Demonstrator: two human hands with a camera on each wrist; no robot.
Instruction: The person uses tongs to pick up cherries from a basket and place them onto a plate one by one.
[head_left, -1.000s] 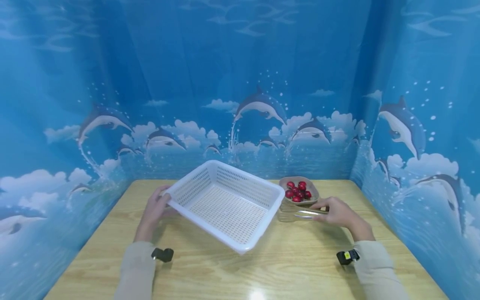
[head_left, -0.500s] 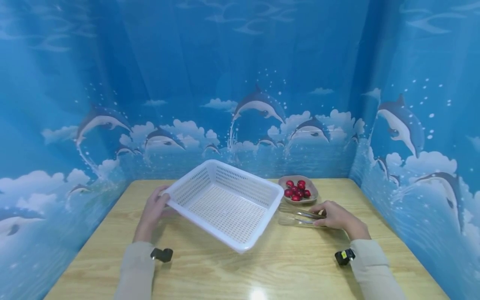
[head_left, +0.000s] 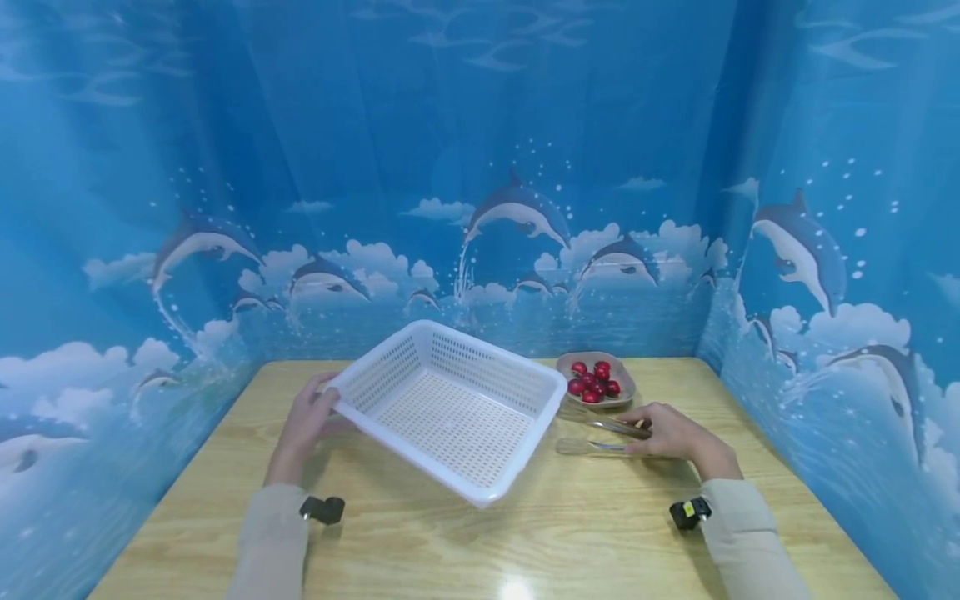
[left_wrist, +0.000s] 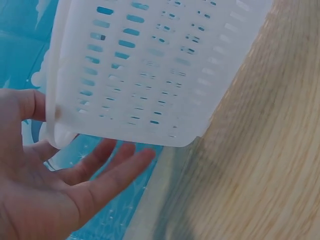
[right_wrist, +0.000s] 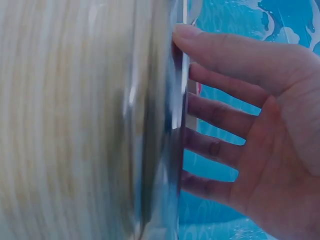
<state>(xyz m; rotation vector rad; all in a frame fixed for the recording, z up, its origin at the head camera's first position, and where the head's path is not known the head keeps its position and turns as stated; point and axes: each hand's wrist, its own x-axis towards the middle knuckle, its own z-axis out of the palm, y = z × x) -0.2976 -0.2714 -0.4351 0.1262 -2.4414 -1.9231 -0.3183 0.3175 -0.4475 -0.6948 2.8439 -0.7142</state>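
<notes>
My left hand [head_left: 305,421] grips the left corner of a white plastic basket [head_left: 453,429] with slotted sides. In the left wrist view, the thumb lies over the basket's rim [left_wrist: 59,75], while other fingers extend beneath it. The basket is tilted, its inside facing me. On the right, my right hand [head_left: 670,431] holds a pair of shiny tongs [head_left: 615,427] between thumb and fingers, tips pointing left and spread apart. Close up, the tongs [right_wrist: 175,110] look blurred, with the right hand [right_wrist: 265,120] pinching them. Just behind the tongs sits a small dish [head_left: 624,381] of round red fruits [head_left: 591,387].
A light wood-grain table [head_left: 555,533] lies under everything. Blue dolphin-print curtain [head_left: 375,167] surrounds its back and both sides. The dish stands near the table's back edge, close behind the basket's right corner.
The tongs' two arms have spread farther apart. My right hand has shifted slightly left and toward me. The left hand and basket have hardly moved.
</notes>
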